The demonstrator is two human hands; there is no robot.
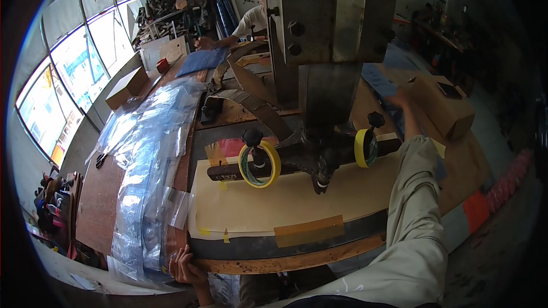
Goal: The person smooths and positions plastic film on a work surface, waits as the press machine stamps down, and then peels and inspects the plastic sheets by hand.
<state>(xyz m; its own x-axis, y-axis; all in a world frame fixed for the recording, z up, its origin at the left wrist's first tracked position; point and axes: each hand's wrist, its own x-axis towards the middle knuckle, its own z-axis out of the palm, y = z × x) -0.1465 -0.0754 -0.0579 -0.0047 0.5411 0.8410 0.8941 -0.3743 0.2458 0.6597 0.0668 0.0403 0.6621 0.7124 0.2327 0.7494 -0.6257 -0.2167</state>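
Observation:
My left hand [187, 267] is at the near left edge of the press bed, beside the clear plastic bags [142, 194]; its fingers are curled, and I cannot make out what is in them. My right hand [401, 100] reaches far forward on the right side, at the blue plastic sheets [378, 81] next to a cardboard box [442, 105]. Its fingers are small and smeared there, so their grip is unclear. Between my arms, a tan sheet [297, 202] lies under the dark metal press head [317, 157].
Two yellow tape rolls [276, 165] [359, 148] hang on the press knobs. A heavy steel column [331, 91] blocks the middle. Brown tape [309, 231] crosses the sheet's front edge. Another person's sleeve [251, 23] shows behind, near blue film [202, 61]. A small box [127, 87] stands left.

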